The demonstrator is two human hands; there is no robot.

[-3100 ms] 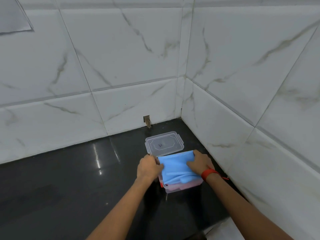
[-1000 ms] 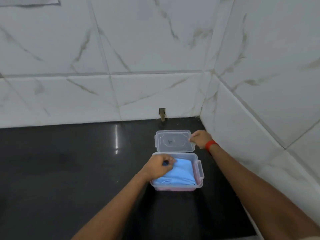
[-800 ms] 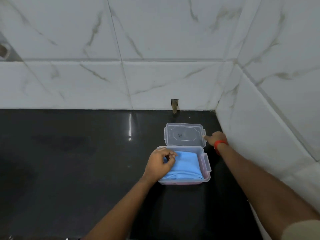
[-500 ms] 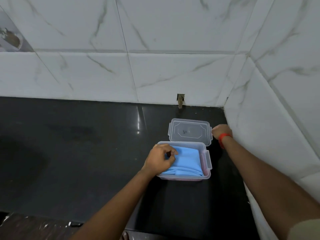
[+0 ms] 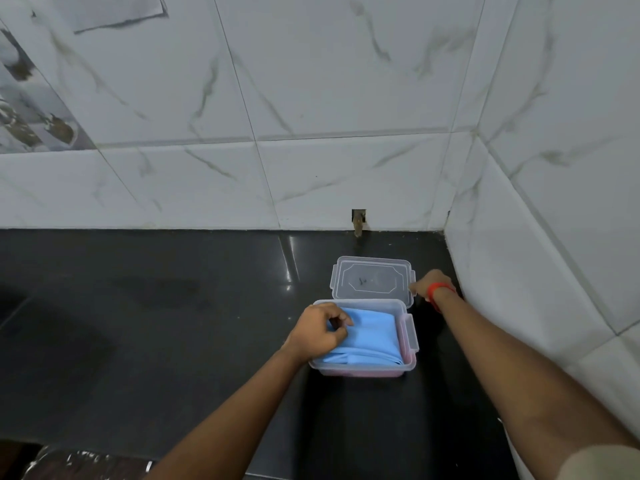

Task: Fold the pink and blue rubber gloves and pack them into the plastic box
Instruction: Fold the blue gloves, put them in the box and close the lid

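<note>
A clear plastic box (image 5: 408, 344) stands on the black counter near the right wall. Folded blue gloves (image 5: 372, 336) lie on top inside it, and a pink layer (image 5: 363, 373) shows through the bottom of the front wall. My left hand (image 5: 320, 330) rests on the box's left side with curled fingers pinching the blue glove. The clear lid (image 5: 372, 280) lies flat just behind the box. My right hand (image 5: 431, 282), with a red band at the wrist, grips the lid's right edge.
White marble-patterned tile walls meet in a corner at the back right, close to the box. A small hole with a brown stub (image 5: 358, 223) sits in the back wall at counter level. The black counter (image 5: 156, 323) stretches left; its front edge runs along the bottom.
My right hand left the blue glove and reached back to the lid's right edge. The left hand stayed on the glove. The camera view tilted and shifted.
</note>
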